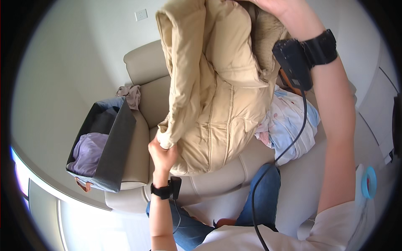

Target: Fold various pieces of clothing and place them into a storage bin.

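A beige padded jacket [220,116] hangs in front of me over the seat of a sofa [213,185], its hem resting near the cushion. Low on the left, my left hand [163,155] grips the cuff end of one sleeve [185,94]. My right hand [270,4] is raised at the top edge of the view, by the upper part of the jacket. Its fingers are mostly cut off by the frame, so its grip is hidden. Part of the brown lining [267,40] shows on the right side. Each wrist wears a black strap with a small cabled device.
A dark grey fabric box [116,147] with a purple cloth [89,153] inside stands on the sofa's left arm. Behind it lies a crumpled taupe cloth [132,95]. White and blue patterned fabric [292,125] is heaped at the right. A black cable [282,153] crosses before my right side.
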A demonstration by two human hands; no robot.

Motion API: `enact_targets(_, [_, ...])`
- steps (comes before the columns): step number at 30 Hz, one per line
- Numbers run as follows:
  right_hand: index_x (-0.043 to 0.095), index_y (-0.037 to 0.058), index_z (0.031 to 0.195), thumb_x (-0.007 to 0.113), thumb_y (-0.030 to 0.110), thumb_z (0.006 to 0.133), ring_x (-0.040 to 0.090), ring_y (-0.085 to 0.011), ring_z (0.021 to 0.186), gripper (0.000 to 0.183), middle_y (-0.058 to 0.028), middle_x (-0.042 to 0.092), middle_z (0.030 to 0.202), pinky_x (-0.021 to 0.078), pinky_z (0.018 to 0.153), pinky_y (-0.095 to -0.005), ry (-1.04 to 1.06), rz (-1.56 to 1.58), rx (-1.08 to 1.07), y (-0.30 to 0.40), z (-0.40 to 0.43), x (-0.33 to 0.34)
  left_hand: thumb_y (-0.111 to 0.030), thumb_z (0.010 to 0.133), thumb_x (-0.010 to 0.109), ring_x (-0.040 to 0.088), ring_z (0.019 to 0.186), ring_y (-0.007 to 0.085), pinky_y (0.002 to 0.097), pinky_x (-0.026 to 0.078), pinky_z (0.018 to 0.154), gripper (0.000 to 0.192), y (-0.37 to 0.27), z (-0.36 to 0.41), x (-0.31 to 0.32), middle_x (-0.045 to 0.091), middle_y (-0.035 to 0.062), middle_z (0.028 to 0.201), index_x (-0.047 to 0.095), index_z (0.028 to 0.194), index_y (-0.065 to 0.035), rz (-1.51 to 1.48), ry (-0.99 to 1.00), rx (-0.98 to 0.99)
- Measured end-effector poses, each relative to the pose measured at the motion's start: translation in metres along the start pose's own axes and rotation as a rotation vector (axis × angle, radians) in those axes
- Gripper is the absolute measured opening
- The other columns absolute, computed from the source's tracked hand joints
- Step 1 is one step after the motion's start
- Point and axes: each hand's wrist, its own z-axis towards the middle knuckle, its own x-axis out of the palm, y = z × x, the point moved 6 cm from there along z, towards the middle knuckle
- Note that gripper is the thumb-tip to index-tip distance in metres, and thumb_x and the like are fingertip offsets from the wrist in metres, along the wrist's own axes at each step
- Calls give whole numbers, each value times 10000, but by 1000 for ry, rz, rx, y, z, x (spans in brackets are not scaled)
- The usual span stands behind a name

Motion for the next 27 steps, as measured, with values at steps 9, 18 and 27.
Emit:
enact_targets(9, [559,62,840,582,211,843,537,-252,894,151,-109,591,869,429,793,-491,38,-125,34,-126,99,-37,-225,891,598,500,696,62,244,416,633,299,66,41,-41,627,30,731,613,865,72,-128,-201,-448])
enact_targets(18, [595,131,956,647,296,807,559,-151,859,229,-2,571,917,480,784,-364,-73,-324,775,-336,-149,-141,-651,715,589,511,1090,438,447,417,921,885,296,-141,-80,531,320,1147,466,1186,88,644,189,-901])
enact_targets(27, [276,-73,1313,720,486,715,467,-375,1173,931,-243,465,1257,424,917,-518,25,-795,1243,-457,-380,-127,-420,696,750,549,1081,273,350,459,893,820,277,-189,-97,539,225,1193,431,1235,110,291,352,-993])
